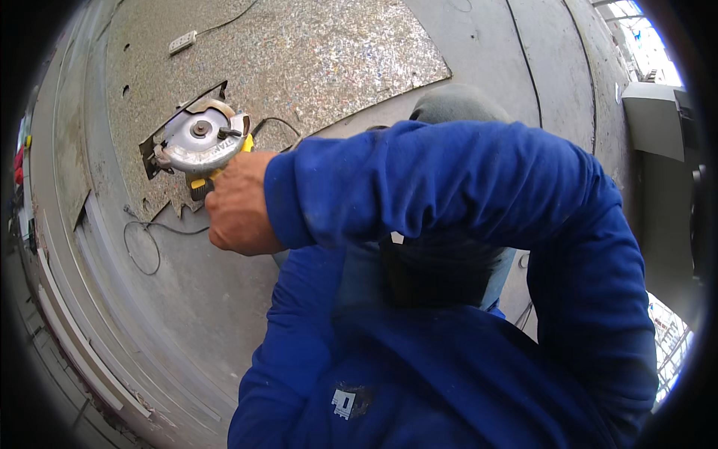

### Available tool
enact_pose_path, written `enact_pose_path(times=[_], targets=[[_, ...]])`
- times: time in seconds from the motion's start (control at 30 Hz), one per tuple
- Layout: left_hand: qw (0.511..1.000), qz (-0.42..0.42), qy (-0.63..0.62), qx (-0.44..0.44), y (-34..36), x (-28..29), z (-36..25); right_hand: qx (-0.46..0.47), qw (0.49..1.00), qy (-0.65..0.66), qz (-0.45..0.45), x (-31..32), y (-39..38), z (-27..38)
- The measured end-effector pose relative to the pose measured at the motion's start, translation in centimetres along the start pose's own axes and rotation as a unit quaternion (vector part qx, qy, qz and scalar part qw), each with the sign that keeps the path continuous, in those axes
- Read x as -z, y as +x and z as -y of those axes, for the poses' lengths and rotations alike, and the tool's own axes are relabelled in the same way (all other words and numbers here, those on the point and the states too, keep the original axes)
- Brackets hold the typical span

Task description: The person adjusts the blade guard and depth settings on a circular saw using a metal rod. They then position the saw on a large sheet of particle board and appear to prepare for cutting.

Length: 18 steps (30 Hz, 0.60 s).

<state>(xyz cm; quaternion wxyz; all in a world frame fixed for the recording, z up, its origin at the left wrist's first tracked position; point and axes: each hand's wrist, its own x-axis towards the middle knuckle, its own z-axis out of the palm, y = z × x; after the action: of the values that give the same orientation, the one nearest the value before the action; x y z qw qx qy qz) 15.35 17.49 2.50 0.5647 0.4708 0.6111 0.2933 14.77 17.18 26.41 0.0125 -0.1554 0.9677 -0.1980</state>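
Observation:
A circular saw with a silver guard and yellow parts stands on a speckled board at the left. My right arm, in a blue sleeve, reaches across in front of me. At the saw's near side my right hand is closed on its handle area; the hand itself hides most of the grip. My left sleeve runs up under the right forearm, and the left hand is hidden there. A black cord curves off from the saw's right side.
The large speckled board has a jagged near edge. A white power strip lies on it. Thin cable loops on the concrete floor. Metal rails run along the left, and a grey box-like object stands at the right.

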Motion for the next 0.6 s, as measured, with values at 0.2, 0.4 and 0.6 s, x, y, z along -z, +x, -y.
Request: enact_pose_path(times=[0.2, 0.4, 0.6], targets=[[0.996, -0.042, 0.075, 0.030, 0.2, -0.3, 0.7, -0.087, 0.995, -0.049, 0.014, 1.9, 2.5, -5.2], [0.995, -0.044, 0.078, 0.036, 0.9, -2.4, 0.8, -0.071, 0.992, -0.049, 0.093, -0.7, 1.1, -5.0], [0.993, -0.055, 0.091, 0.056, -0.1, -2.7, 2.4, -0.042, 0.995, -0.015, 0.087, -1.6, -0.5, -2.8]])
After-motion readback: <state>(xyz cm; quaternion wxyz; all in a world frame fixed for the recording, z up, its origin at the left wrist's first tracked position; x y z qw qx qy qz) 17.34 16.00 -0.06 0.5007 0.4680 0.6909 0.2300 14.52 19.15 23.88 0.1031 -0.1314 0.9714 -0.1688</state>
